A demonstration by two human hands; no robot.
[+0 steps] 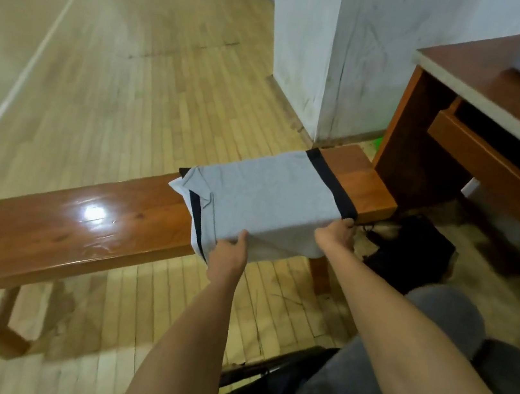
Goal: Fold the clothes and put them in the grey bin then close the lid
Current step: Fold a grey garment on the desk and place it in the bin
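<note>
A grey garment with black bands (265,194) lies folded across the right part of a glossy wooden bench (78,230). Its near edge hangs over the bench's front. My left hand (230,253) grips that hanging edge at the left corner. At the right corner, by the black band, my right hand (337,235) pinches the same edge. The grey bin is not in view.
A dark cloth heap (412,250) lies on the floor right of the bench end. A wooden desk (498,131) stands at the right, a white pillar (340,57) behind the bench. My knees in grey trousers (435,324) are at the lower right.
</note>
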